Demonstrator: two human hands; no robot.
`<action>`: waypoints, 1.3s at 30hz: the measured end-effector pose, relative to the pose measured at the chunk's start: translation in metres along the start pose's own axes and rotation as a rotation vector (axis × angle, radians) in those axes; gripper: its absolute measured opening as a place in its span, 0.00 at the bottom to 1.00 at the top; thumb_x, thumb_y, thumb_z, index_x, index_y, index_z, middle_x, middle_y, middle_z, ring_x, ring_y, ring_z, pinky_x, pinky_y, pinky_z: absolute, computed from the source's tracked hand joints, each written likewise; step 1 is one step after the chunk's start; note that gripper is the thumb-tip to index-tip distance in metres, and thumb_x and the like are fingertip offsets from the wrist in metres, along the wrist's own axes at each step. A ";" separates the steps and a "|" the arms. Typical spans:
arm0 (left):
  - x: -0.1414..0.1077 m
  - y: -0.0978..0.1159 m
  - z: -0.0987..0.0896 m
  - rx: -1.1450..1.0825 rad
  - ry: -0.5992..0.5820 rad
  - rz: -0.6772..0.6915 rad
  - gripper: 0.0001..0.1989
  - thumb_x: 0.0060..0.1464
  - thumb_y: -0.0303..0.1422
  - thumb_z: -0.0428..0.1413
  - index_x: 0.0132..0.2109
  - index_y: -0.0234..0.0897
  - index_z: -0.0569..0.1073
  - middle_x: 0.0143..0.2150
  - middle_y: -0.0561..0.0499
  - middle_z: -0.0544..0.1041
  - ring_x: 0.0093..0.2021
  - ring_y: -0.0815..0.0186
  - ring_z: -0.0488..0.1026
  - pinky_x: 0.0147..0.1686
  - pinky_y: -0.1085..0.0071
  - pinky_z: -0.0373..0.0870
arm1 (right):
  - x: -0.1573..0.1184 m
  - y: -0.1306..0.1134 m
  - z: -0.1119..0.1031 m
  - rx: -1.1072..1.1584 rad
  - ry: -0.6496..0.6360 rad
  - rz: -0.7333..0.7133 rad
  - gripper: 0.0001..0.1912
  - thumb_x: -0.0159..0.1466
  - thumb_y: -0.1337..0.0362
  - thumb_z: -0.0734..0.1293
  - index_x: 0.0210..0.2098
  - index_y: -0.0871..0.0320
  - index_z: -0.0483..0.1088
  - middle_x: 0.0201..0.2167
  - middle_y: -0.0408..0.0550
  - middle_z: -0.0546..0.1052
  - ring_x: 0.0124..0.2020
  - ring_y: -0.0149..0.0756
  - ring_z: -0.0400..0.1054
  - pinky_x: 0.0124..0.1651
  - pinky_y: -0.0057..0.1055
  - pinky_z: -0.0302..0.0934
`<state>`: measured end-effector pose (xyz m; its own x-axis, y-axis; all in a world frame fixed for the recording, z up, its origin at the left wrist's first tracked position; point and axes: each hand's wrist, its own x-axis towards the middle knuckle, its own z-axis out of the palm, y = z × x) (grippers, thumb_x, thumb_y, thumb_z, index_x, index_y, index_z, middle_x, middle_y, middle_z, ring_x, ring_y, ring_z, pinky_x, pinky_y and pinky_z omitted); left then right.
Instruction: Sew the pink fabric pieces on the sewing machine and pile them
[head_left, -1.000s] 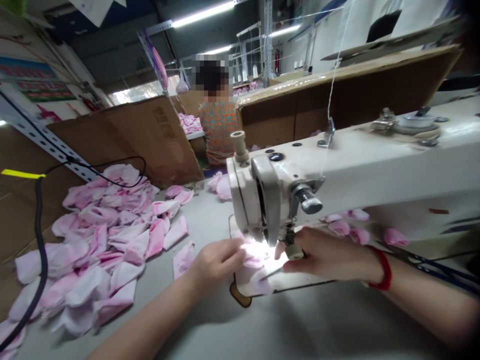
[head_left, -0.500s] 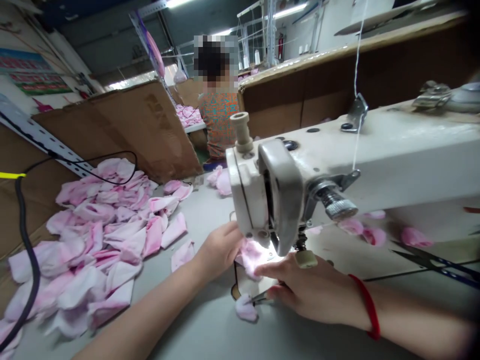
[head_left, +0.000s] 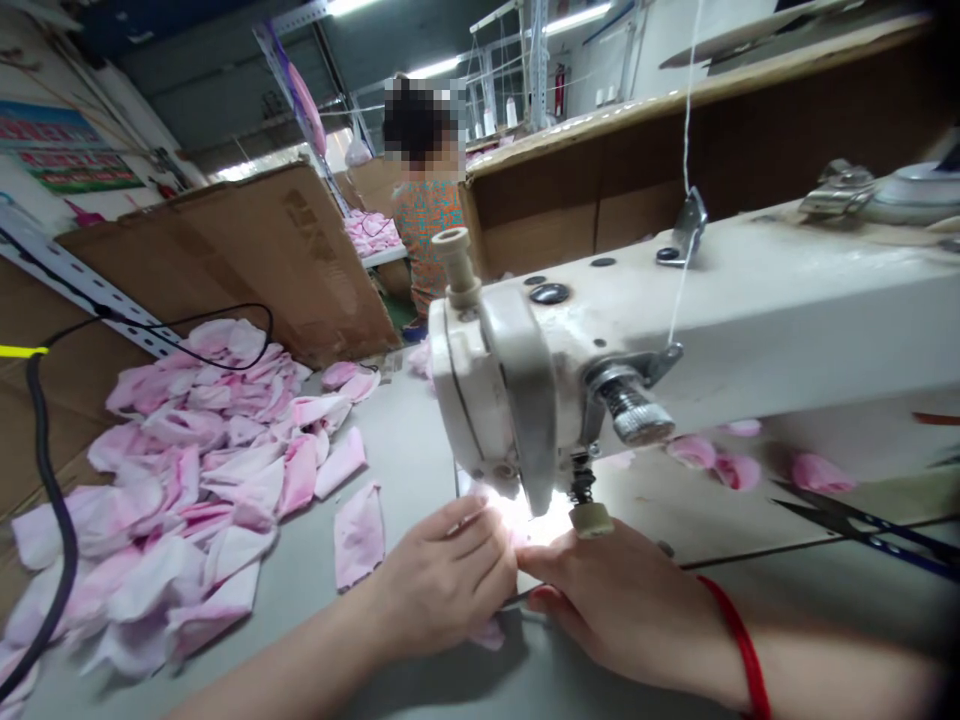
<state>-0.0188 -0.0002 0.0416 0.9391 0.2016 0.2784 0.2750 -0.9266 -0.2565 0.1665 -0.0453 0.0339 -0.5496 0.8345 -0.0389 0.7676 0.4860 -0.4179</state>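
A white sewing machine head (head_left: 487, 390) stands over the work, its lamp glaring around the needle area. Close to the needle, my left hand (head_left: 450, 570) has its fingers curled together on a pink-and-white fabric piece (head_left: 491, 634), which is mostly covered. My right hand (head_left: 607, 590) lies under the machine's front, its index fingertip against the left fingers. Between its thumb and index finger a thin metal tool (head_left: 516, 601) shows; its kind is hard to make out. A single pink fabric piece (head_left: 360, 537) lies flat left of my left hand.
A heap of pink fabric pieces (head_left: 202, 460) covers the left side of the table. Scissors (head_left: 862, 525) and rolled pink pieces (head_left: 739, 470) lie at right. A black cable (head_left: 52, 500) hangs at left. Cardboard panels (head_left: 247, 265) stand behind; a person (head_left: 427, 220) sits beyond.
My left hand has come toward me and right, now meeting the right fingertips and covering the small fabric piece. The machine appears shifted left in view. The single piece at left now lies more exposed.
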 end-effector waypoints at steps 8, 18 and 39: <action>0.008 0.001 0.020 -0.161 0.002 -0.346 0.11 0.54 0.28 0.41 0.36 0.35 0.68 0.27 0.51 0.68 0.28 0.67 0.64 0.28 0.69 0.61 | -0.001 -0.007 -0.001 0.040 -0.025 0.066 0.11 0.55 0.64 0.57 0.37 0.50 0.66 0.26 0.42 0.74 0.28 0.39 0.67 0.25 0.30 0.47; 0.002 0.003 0.030 -0.204 0.080 -0.502 0.15 0.53 0.27 0.40 0.28 0.36 0.70 0.24 0.51 0.68 0.27 0.67 0.64 0.30 0.70 0.62 | 0.001 0.028 -0.046 0.217 -0.013 0.345 0.10 0.54 0.68 0.58 0.23 0.54 0.69 0.19 0.40 0.70 0.24 0.30 0.62 0.25 0.25 0.47; 0.006 0.012 0.028 -0.080 0.080 -0.479 0.16 0.52 0.22 0.39 0.30 0.37 0.71 0.24 0.52 0.69 0.27 0.68 0.64 0.30 0.71 0.62 | 0.012 0.029 -0.019 -0.169 0.072 0.283 0.12 0.58 0.66 0.53 0.25 0.57 0.65 0.23 0.48 0.73 0.24 0.36 0.66 0.23 0.29 0.45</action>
<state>-0.0046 -0.0011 0.0146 0.6912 0.5890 0.4187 0.6525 -0.7577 -0.0115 0.1885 -0.0165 0.0381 -0.2868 0.9557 -0.0654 0.9335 0.2635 -0.2433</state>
